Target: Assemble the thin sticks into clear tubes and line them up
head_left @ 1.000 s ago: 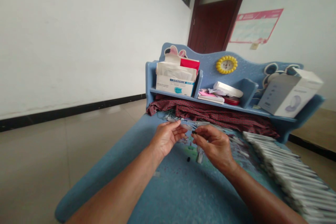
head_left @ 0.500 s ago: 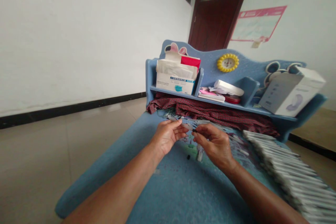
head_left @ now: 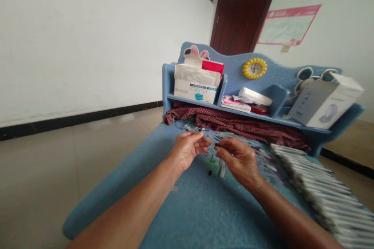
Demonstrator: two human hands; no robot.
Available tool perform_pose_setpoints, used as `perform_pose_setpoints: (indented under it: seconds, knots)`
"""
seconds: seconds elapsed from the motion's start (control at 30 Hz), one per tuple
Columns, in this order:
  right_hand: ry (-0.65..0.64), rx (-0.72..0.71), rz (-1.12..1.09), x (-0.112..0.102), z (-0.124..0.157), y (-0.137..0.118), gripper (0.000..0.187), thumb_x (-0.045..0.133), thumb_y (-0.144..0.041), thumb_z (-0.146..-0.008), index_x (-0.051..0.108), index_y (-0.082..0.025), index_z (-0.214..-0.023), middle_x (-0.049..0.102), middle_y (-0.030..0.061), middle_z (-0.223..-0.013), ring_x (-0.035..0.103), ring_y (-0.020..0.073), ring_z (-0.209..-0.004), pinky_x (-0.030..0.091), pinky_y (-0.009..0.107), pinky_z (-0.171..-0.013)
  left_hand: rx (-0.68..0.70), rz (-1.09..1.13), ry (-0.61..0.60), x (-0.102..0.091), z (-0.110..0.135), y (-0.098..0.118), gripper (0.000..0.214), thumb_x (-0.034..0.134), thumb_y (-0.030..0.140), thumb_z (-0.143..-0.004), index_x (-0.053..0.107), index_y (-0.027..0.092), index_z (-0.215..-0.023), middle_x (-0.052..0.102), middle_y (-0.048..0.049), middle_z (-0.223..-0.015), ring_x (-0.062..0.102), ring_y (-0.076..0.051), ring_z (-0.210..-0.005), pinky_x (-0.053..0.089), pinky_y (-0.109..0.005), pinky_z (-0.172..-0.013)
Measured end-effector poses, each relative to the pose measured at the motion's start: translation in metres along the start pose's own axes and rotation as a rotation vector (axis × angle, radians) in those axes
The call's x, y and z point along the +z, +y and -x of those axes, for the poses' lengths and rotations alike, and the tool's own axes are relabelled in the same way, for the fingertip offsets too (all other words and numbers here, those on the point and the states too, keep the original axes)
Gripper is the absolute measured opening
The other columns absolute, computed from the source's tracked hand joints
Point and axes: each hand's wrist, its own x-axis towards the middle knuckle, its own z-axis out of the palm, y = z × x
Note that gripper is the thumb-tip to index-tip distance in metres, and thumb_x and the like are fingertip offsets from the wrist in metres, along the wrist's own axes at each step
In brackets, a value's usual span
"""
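Barely shifted, left hand (head_left: pixel 186 151) holds pale tube (head_left: pixel 208 139), right hand (head_left: pixel 240 161) black piece (head_left: pixel 217 145).

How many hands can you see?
2: the left hand, holding a thin clear piece, and the right hand, pinching a small black piece, both over the blue table. No others show.

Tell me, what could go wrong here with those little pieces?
The pinched black piece is tiny and could slip from the right hand. The loose black piece on the blue desk might get brushed away. The right forearm, close to the row of pale rods, could jostle them.
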Motion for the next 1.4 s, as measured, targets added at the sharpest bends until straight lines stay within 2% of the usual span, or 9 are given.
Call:
perform_pose_setpoints:
  seconds: [0.33,0.5,0.7,0.93,1.03,1.13,1.3,1.37,1.4]
  knots:
    - [-0.027,-0.08,0.106,-0.002,0.001,-0.002,0.006,0.056,-0.022,-0.076,0.06,-0.018,-0.079,0.059,-0.0009,-0.065,0.053,0.01,-0.055,0.044,0.022,-0.054,-0.01,-0.033,-0.011,0.003,0.005,0.001,0.002,0.057,0.007,-0.073,0.058,0.008,-0.072,0.067,-0.0088,-0.06,0.062,-0.015,-0.048,0.049,-0.022,-0.043]
    - [-0.024,-0.238,0.288,-0.007,0.001,0.0,0.009,0.052,-0.023,-0.08,0.059,-0.019,-0.083,0.063,0.0008,-0.07,0.056,0.0104,-0.057,0.045,0.022,-0.058,-0.032,-0.031,-0.033,0.002,0.003,-0.001,0.004,0.057,0.007,-0.074,0.059,0.007,-0.071,0.067,-0.0101,-0.061,0.063,-0.015,-0.05,0.049,-0.022,-0.045]
    - [-0.088,-0.442,0.579,-0.013,-0.001,0.003,0.019,0.042,-0.02,-0.086,0.059,-0.017,-0.093,0.064,0.0071,-0.077,0.058,0.0148,-0.068,0.044,0.026,-0.066,0.005,-0.037,-0.007,0.002,0.002,-0.002,0.004,0.06,0.01,-0.072,0.059,0.007,-0.069,0.067,-0.0114,-0.063,0.064,-0.017,-0.053,0.051,-0.023,-0.047]
    - [-0.111,-0.458,0.783,-0.012,0.0,0.004,0.024,0.039,-0.022,-0.087,0.061,-0.016,-0.081,0.059,0.0062,-0.063,0.054,0.015,-0.06,0.04,0.025,-0.061,0.05,-0.046,0.0,0.003,0.002,-0.003,0.001,0.058,0.007,-0.072,0.059,0.007,-0.071,0.067,-0.0107,-0.063,0.063,-0.016,-0.052,0.05,-0.023,-0.048]
    - [-0.121,-0.372,0.74,-0.01,0.001,0.0,0.023,0.039,-0.023,-0.087,0.059,-0.016,-0.076,0.059,0.0056,-0.062,0.054,0.0137,-0.058,0.038,0.024,-0.059,0.063,-0.058,-0.005,0.002,0.001,-0.003,0.002,0.057,0.006,-0.072,0.058,0.007,-0.071,0.067,-0.0108,-0.064,0.063,-0.015,-0.052,0.05,-0.022,-0.048]
    - [-0.13,-0.181,0.581,-0.006,0.002,-0.005,0.026,0.039,-0.028,-0.086,0.056,-0.017,-0.07,0.056,0.0027,-0.055,0.052,0.0117,-0.05,0.037,0.022,-0.052,0.072,-0.065,-0.02,0.001,0.0,-0.004,0.003,0.057,0.006,-0.072,0.057,0.008,-0.07,0.067,-0.0108,-0.065,0.063,-0.015,-0.052,0.05,-0.021,-0.047]
    - [-0.194,0.382,-0.078,0.002,0.003,-0.005,0.04,0.035,-0.049,-0.085,0.05,-0.016,-0.066,0.054,0.0002,-0.045,0.047,0.0101,-0.033,0.036,0.02,-0.036,0.101,-0.074,-0.044,0.001,0.0,-0.006,0.005,0.058,0.007,-0.072,0.055,0.009,-0.069,0.066,-0.0099,-0.065,0.062,-0.014,-0.052,0.05,-0.022,-0.048]
    - [-0.213,0.51,-0.25,0.003,0.003,-0.003,0.044,0.034,-0.053,-0.083,0.05,-0.015,-0.07,0.055,0.0006,-0.044,0.046,0.0104,-0.031,0.036,0.02,-0.033,0.108,-0.082,-0.038,0.001,-0.001,-0.007,0.006,0.06,0.008,-0.071,0.054,0.009,-0.068,0.066,-0.0099,-0.066,0.062,-0.014,-0.051,0.05,-0.022,-0.047]
    - [-0.213,0.508,-0.265,0.002,0.003,-0.001,0.044,0.035,-0.054,-0.082,0.051,-0.014,-0.071,0.056,0.001,-0.046,0.047,0.0104,-0.032,0.037,0.02,-0.034,0.109,-0.086,-0.035,0.0,-0.001,-0.007,0.006,0.06,0.009,-0.071,0.055,0.009,-0.068,0.066,-0.01,-0.066,0.063,-0.015,-0.052,0.05,-0.022,-0.047]
